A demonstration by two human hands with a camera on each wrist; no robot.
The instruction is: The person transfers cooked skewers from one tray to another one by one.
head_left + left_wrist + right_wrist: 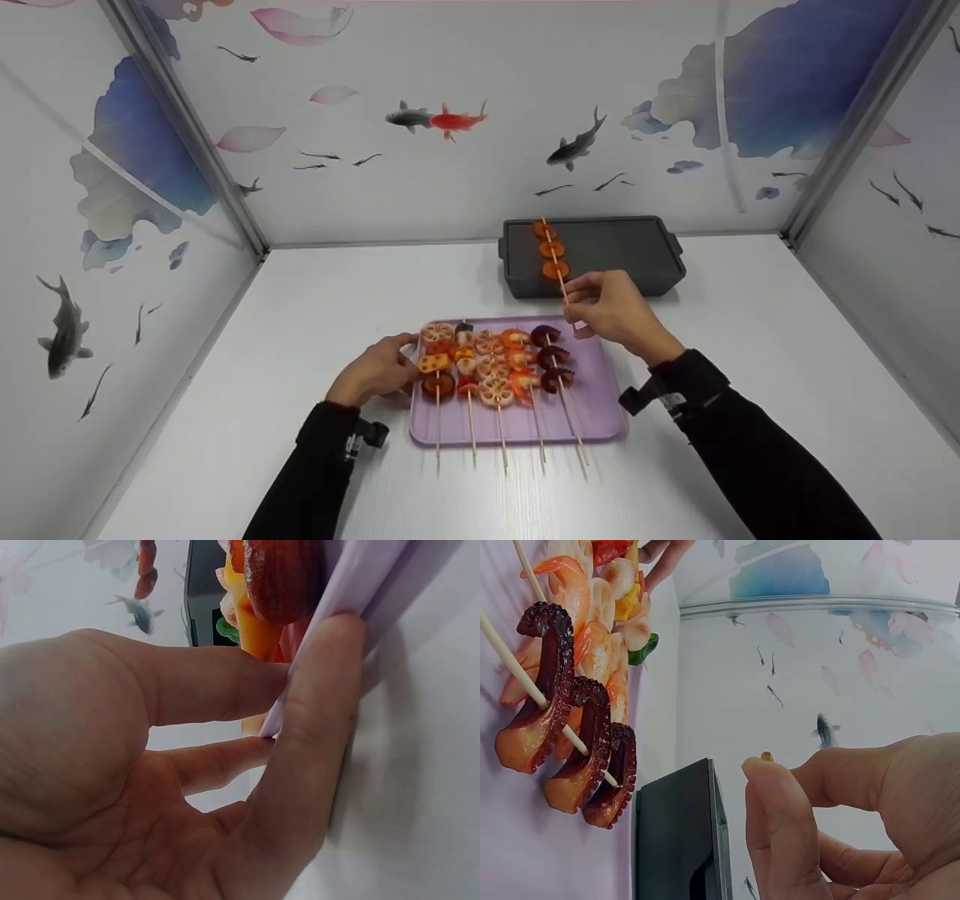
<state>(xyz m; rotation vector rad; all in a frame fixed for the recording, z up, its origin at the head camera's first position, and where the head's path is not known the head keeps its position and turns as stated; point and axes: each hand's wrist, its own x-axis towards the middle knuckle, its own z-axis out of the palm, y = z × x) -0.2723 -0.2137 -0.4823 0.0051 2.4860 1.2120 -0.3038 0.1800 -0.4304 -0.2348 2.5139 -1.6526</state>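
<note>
My left hand (pixel 377 367) holds the left rim of a lilac tray (pixel 602 409). In the left wrist view, its thumb and fingers pinch the tray's rim (pixel 352 585) from both sides. Several food skewers lie side by side on the tray, among them lotus root slices (pixel 496 391), shrimp (pixel 520 360) and dark octopus tentacles (pixel 555 356). My right hand (pixel 613 311) pinches the stick of a skewer with three round orange slices (pixel 551 249). The slices are over the left part of a dark grey grill box (pixel 615 251). Only the stick's end (pixel 766 756) shows in the right wrist view.
The grill box stands at the back of the white table (pixel 337 292), close to the back wall panel (pixel 450 187). Stick ends (pixel 506 461) of the skewers jut past the tray's front edge. Printed side panels (pixel 120 247) close off left and right.
</note>
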